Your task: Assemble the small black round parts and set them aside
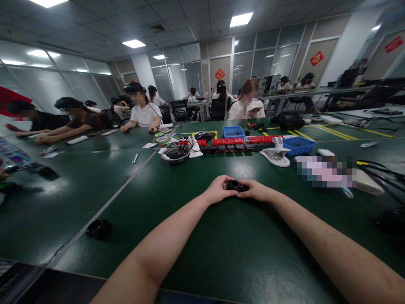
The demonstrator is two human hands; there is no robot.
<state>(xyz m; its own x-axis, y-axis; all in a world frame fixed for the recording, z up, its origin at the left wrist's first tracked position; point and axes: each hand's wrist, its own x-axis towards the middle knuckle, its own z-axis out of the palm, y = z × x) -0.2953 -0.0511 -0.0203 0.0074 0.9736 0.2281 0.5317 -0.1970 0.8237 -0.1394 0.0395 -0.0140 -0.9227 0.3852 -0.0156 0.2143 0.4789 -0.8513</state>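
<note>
Fingers of both hands close around a small black round part [236,185], held just above the green table [221,253]. Left hand [218,190] curls over it from one side, right hand [257,191] pinches it from the other; both forearms stretch straight forward, converging at the part

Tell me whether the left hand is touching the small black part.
Touching. The head view shows the left hand with its fingers closed against the black part, which the right hand grips from the other side.
</note>
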